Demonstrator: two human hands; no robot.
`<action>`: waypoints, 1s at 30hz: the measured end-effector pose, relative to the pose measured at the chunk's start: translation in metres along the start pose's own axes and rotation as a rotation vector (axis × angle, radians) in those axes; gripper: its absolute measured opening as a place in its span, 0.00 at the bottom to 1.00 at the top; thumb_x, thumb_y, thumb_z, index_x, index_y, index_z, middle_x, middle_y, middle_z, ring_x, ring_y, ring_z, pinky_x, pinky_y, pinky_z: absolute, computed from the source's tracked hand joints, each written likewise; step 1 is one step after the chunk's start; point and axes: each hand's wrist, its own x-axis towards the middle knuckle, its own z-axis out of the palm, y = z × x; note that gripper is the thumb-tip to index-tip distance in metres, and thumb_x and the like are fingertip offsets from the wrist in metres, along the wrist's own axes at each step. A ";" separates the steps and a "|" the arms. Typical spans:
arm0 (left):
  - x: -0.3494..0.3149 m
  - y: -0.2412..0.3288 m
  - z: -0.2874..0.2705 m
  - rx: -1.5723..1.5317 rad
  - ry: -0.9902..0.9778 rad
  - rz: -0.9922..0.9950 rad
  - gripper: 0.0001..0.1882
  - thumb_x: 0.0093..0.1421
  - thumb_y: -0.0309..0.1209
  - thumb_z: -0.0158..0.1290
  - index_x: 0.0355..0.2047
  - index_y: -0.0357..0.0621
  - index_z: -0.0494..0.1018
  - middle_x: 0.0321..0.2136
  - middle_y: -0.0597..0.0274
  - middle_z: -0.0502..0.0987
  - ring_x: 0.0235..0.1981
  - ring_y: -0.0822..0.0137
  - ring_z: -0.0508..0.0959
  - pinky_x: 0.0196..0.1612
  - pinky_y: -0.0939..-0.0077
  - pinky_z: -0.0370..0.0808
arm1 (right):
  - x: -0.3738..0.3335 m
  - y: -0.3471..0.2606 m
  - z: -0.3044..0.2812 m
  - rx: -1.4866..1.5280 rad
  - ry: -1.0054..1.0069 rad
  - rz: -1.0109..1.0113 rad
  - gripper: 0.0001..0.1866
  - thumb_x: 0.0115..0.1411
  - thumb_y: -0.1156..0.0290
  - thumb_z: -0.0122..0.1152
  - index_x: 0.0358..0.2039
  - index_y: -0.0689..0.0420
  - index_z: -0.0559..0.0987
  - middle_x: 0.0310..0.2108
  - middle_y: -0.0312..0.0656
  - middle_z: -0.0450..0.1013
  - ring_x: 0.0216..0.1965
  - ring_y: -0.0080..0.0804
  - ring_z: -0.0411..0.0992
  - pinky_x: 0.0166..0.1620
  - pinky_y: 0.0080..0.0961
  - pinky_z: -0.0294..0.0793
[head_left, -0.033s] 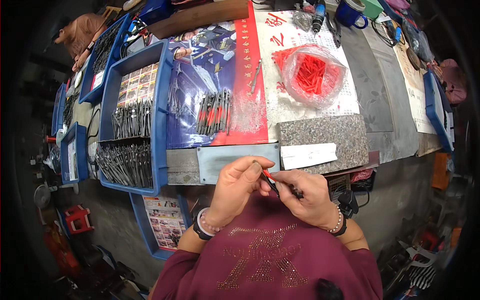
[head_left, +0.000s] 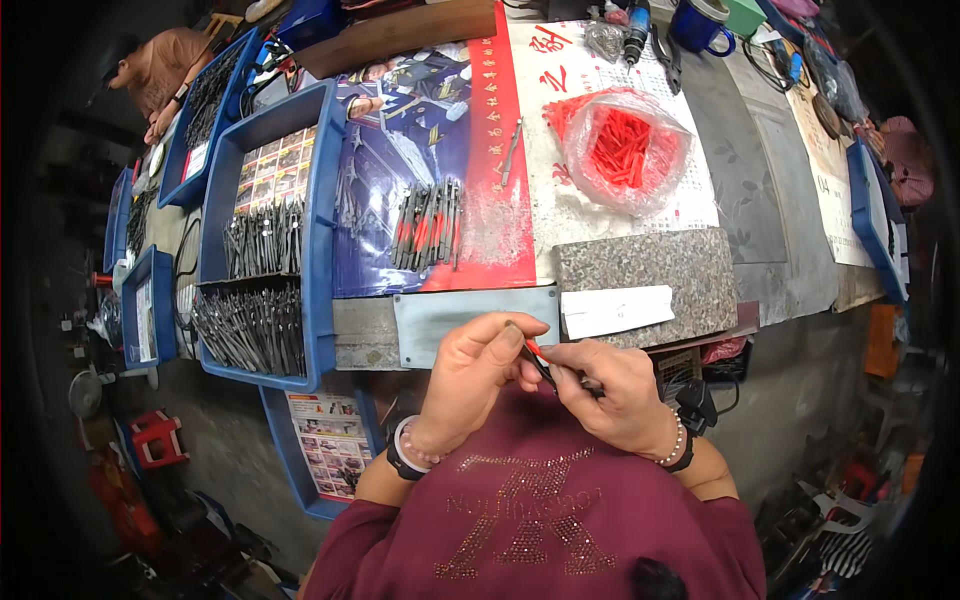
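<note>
Both hands are up in front of the maroon shirt (head_left: 525, 480), just off the near edge of the bench, and between them sits a slim black tool (head_left: 545, 368) with a red strip (head_left: 535, 348) showing along it. The left hand (head_left: 480, 365) has thumb and fingers clamped on its upper end; the right hand (head_left: 608, 385) pinches it lower down, fingertips together on it, the dark end poking out below the fingers. Right beyond them, a pale metal plate (head_left: 440, 335) lies along the bench edge, and beside it a speckled stone slab (head_left: 695, 280) carries a folded white paper (head_left: 618, 311). Look further up: a clear plastic bag (head_left: 678, 165) stands open, heaped with red strips (head_left: 622, 150). Left of that, a row of slim tools (head_left: 428, 228), red showing among them, lies on a blue-and-red poster (head_left: 400, 140), with a single grey tool (head_left: 513, 152) apart from the row. And over at the left, a blue tray (head_left: 325, 220) is packed with dark metal tools (head_left: 255, 330) in two banks.
</note>
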 end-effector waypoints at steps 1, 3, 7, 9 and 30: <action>0.000 -0.001 0.000 0.022 0.011 0.008 0.14 0.69 0.33 0.45 0.47 0.33 0.71 0.28 0.64 0.75 0.27 0.77 0.75 0.33 0.83 0.75 | -0.001 0.001 0.000 -0.019 -0.028 -0.006 0.17 0.48 0.81 0.62 0.42 0.62 0.76 0.27 0.45 0.75 0.27 0.40 0.76 0.30 0.29 0.76; 0.000 -0.002 0.000 0.036 0.027 0.025 0.14 0.69 0.33 0.45 0.46 0.34 0.72 0.27 0.65 0.75 0.27 0.77 0.75 0.33 0.83 0.74 | -0.003 0.003 0.002 -0.026 -0.052 -0.040 0.17 0.49 0.81 0.62 0.42 0.63 0.76 0.27 0.45 0.74 0.26 0.40 0.76 0.30 0.30 0.75; 0.000 -0.005 0.000 -0.011 0.044 0.049 0.14 0.68 0.33 0.48 0.44 0.33 0.72 0.28 0.62 0.76 0.26 0.75 0.76 0.31 0.82 0.74 | -0.006 0.006 0.005 -0.025 -0.075 -0.066 0.17 0.51 0.80 0.62 0.43 0.64 0.75 0.27 0.44 0.73 0.26 0.41 0.75 0.28 0.30 0.75; 0.001 -0.008 0.002 -0.017 0.013 0.062 0.13 0.67 0.33 0.48 0.43 0.33 0.72 0.28 0.59 0.77 0.26 0.73 0.77 0.32 0.81 0.75 | -0.008 0.007 0.002 -0.099 -0.077 -0.098 0.16 0.51 0.78 0.63 0.42 0.63 0.76 0.26 0.43 0.73 0.25 0.38 0.75 0.26 0.29 0.74; 0.060 -0.059 0.016 1.146 0.094 0.801 0.06 0.51 0.23 0.59 0.30 0.43 0.75 0.27 0.62 0.74 0.33 0.59 0.73 0.39 0.67 0.64 | -0.031 0.028 -0.072 -0.282 0.202 0.197 0.17 0.68 0.67 0.45 0.40 0.67 0.78 0.35 0.49 0.76 0.33 0.35 0.74 0.36 0.26 0.72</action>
